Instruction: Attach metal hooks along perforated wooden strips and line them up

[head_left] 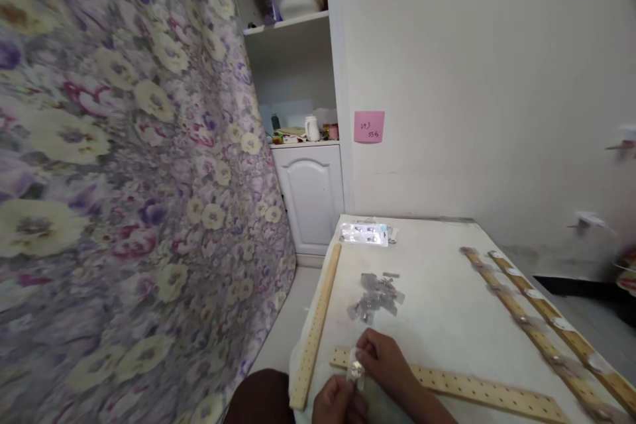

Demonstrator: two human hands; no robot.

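Low in the view my left hand (334, 405) and my right hand (387, 368) meet over the near edge of a white table (447, 305). Both pinch a small clear plastic packet (356, 371) with a metal piece inside. The hands lie over a perforated wooden strip (477, 389) that runs to the right. A pile of similar small packets (377, 298) lies just beyond the hands.
Another perforated strip (318, 324) runs along the table's left edge, and two more (536, 324) lie diagonally at the right. A clear blister pack (364, 234) sits at the far edge. A floral cloth (124, 179) hangs at left. White cabinet with shelves (311, 192) behind; pink note (369, 126) on the wall.
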